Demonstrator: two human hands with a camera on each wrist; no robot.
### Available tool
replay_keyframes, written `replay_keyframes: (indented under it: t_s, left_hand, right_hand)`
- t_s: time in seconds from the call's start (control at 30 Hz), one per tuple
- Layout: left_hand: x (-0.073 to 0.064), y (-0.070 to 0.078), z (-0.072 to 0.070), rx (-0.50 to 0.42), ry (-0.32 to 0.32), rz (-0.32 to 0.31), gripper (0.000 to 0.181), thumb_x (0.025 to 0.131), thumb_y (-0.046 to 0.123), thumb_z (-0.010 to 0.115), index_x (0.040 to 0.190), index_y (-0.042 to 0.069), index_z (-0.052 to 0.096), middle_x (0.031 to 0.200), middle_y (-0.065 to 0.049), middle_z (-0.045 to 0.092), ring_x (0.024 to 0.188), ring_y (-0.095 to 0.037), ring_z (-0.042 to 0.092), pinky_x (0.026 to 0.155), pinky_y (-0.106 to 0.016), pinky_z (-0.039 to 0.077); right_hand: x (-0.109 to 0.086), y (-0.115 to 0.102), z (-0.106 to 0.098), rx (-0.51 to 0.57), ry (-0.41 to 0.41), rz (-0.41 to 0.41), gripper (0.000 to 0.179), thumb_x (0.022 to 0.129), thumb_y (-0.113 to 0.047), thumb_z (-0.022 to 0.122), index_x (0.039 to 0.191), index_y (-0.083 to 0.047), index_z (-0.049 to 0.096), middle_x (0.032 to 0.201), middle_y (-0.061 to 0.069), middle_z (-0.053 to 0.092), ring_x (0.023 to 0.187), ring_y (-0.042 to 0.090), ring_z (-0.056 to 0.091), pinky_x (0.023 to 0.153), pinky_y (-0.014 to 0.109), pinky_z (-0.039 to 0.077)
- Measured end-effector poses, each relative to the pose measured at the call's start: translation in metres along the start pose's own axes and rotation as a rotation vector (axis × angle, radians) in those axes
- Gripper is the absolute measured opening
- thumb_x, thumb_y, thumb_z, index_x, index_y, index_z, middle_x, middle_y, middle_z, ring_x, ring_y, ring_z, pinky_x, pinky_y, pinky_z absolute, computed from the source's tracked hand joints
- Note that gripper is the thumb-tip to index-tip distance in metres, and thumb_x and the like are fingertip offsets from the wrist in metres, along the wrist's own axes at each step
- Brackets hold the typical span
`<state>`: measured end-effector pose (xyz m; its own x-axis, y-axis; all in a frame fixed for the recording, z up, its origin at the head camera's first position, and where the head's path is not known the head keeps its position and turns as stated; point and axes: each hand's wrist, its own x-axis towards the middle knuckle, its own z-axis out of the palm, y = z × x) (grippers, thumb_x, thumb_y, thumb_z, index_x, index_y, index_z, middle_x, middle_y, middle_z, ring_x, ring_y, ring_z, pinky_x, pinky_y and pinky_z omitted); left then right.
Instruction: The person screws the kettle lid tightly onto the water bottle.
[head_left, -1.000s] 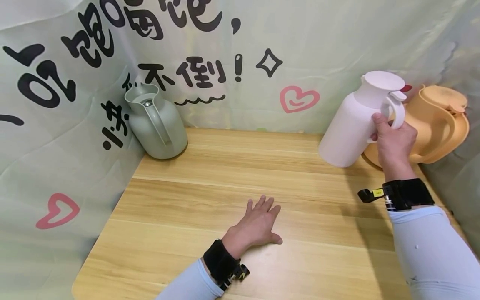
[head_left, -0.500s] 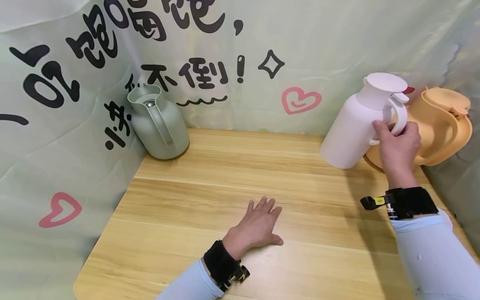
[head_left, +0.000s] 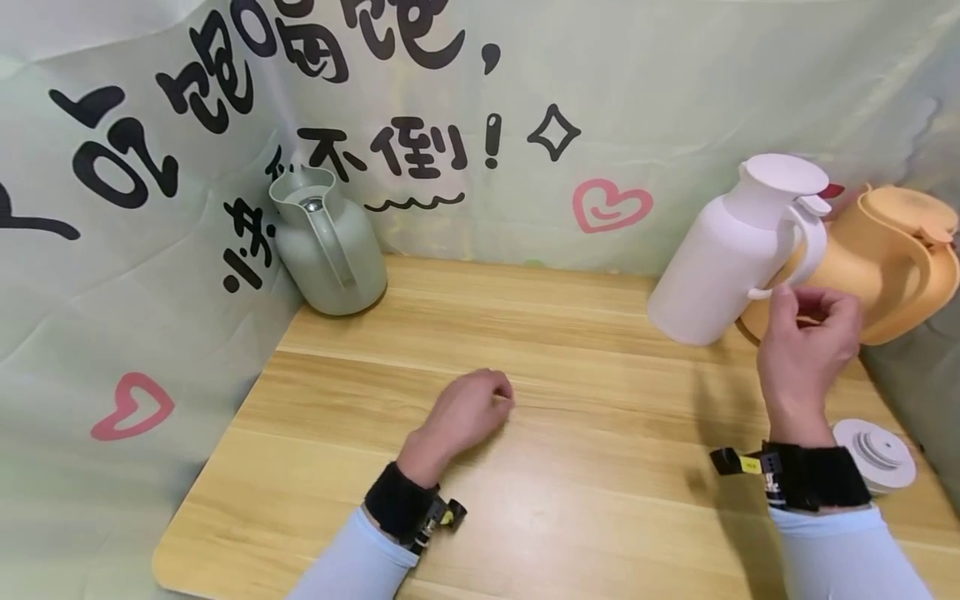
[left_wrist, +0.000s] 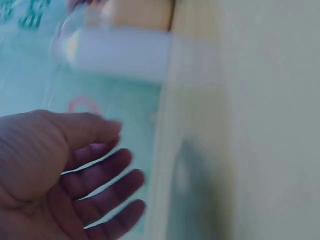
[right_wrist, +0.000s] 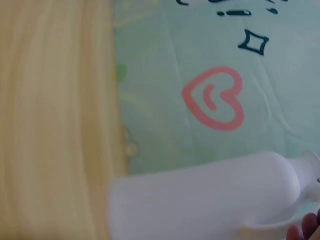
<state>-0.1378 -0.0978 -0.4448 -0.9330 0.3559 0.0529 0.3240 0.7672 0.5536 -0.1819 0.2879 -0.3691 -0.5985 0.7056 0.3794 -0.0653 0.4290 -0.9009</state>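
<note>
A white vacuum jug (head_left: 708,258) stands at the back right of the table, its handle facing right. My right hand (head_left: 810,362) is just in front of and below that handle, fingers loosely curled with nothing in them. In the right wrist view only a few fingertips (right_wrist: 302,229) show at the lower right corner, near the jug's handle. My left hand (head_left: 465,412) is over the middle of the table, holding nothing. Its fingers (left_wrist: 110,192) are relaxed and bent in the left wrist view.
An orange jug (head_left: 862,258) stands behind and right of the white one. A grey-green jug (head_left: 333,250) is at the back left corner. A round white lid (head_left: 876,454) lies near the right edge. Printed cloth walls (head_left: 465,225) border the wooden table (head_left: 600,500).
My right hand has let go of the white jug's handle and drawn back toward me. The left hand has pulled back leftward, its spread fingers now bent. The round lid has come into sight.
</note>
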Motion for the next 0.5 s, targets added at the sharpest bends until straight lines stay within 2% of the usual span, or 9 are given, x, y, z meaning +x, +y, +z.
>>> replay_keyframes:
  t_s: [0.1,0.17,0.23,0.37,0.5]
  left_hand:
    - [0.002,-0.019,-0.025,-0.081,0.171,-0.132,0.009,0.101,0.021,0.066,0.105,0.016,0.072,0.107,-0.002,0.072,0.101,-0.022,0.068,0.091,-0.042,0.057]
    - [0.003,-0.033,-0.044,-0.13,0.298,-0.223,0.011,0.101,0.022,0.065,0.106,0.015,0.071,0.108,-0.004,0.071,0.102,-0.024,0.067,0.092,-0.044,0.056]
    - [0.004,-0.045,-0.067,-0.176,0.432,-0.287,0.014,0.1,0.023,0.065,0.108,0.013,0.07,0.11,-0.007,0.07,0.104,-0.028,0.065,0.093,-0.047,0.055]
    - [0.008,-0.062,-0.108,-0.243,0.686,-0.353,0.022,0.101,0.025,0.065,0.114,0.007,0.067,0.116,-0.013,0.065,0.11,-0.032,0.061,0.098,-0.049,0.051]
    - [0.021,-0.073,-0.143,-0.317,0.921,-0.393,0.035,0.099,0.031,0.07,0.119,0.005,0.056,0.122,-0.011,0.054,0.116,-0.028,0.054,0.102,-0.042,0.045]
  right_hand:
    - [-0.017,0.013,0.001,-0.057,-0.088,-0.022,0.014,0.098,-0.028,0.067,0.087,-0.035,0.061,0.083,-0.025,0.054,0.078,-0.005,0.051,0.077,0.016,0.038]
    - [-0.03,0.02,0.002,-0.106,-0.193,-0.032,0.01,0.098,-0.029,0.068,0.088,-0.03,0.066,0.079,-0.026,0.056,0.076,-0.005,0.053,0.071,0.015,0.04]
    - [-0.045,0.026,0.004,-0.16,-0.314,-0.048,0.011,0.099,-0.031,0.069,0.094,-0.021,0.07,0.079,-0.024,0.059,0.076,-0.004,0.054,0.067,0.014,0.041]
    - [-0.07,0.036,0.011,-0.258,-0.531,-0.124,0.022,0.102,-0.029,0.067,0.102,-0.008,0.073,0.088,-0.007,0.069,0.078,-0.001,0.056,0.067,0.015,0.043]
    - [-0.088,0.045,0.021,-0.33,-0.766,-0.202,0.023,0.104,-0.028,0.064,0.102,-0.006,0.071,0.088,0.008,0.069,0.075,0.011,0.057,0.067,0.023,0.045]
